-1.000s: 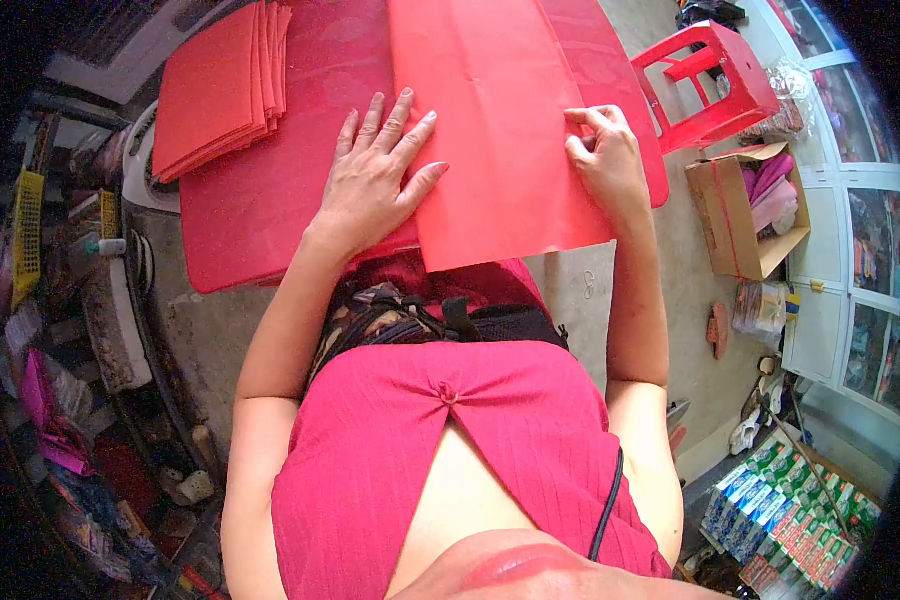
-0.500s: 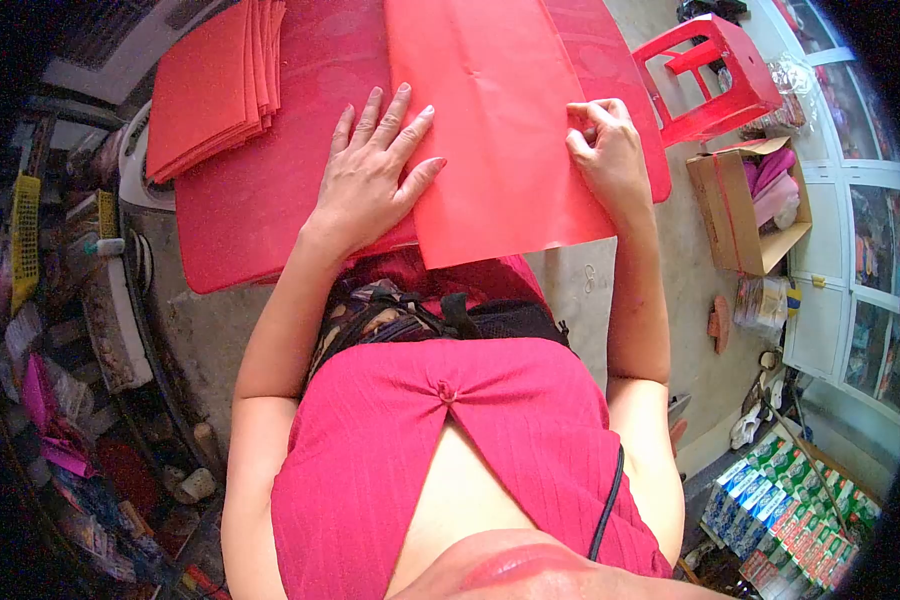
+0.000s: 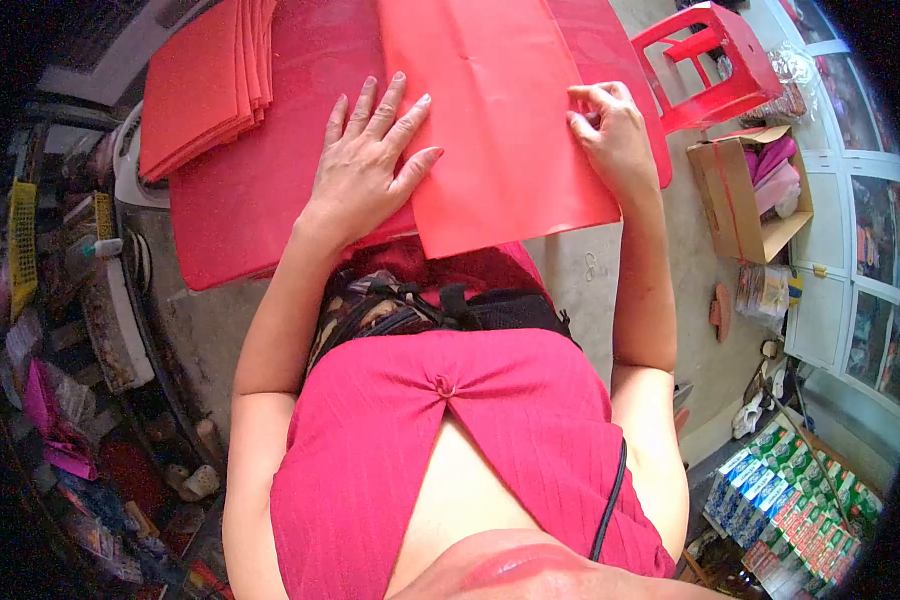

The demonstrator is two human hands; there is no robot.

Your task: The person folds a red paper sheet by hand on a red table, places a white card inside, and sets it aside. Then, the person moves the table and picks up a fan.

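Note:
A long red sheet (image 3: 500, 150) lies over the red-covered table (image 3: 300, 90), its near end hanging past the table's front edge. My left hand (image 3: 370, 155) rests flat with spread fingers at the sheet's left edge, partly on the sheet and partly on the table cover. At the right edge of the sheet, my right hand (image 3: 615, 135) has its fingers curled and pinched on that edge. A fanned stack of folded red sheets (image 3: 205, 85) lies at the table's back left, apart from both hands.
Right of the table are a red stool (image 3: 735, 75), an open cardboard box (image 3: 730, 200) with pink items, and a glass-fronted cabinet (image 3: 825, 320). Several small boxes (image 3: 790, 500) are stacked lower right. Shelves with a yellow basket (image 3: 22, 240) stand at the left.
The view has shifted slightly. Both hands keep nearly the same places on the red sheet, and the sheet's near edge sits a little higher in view.

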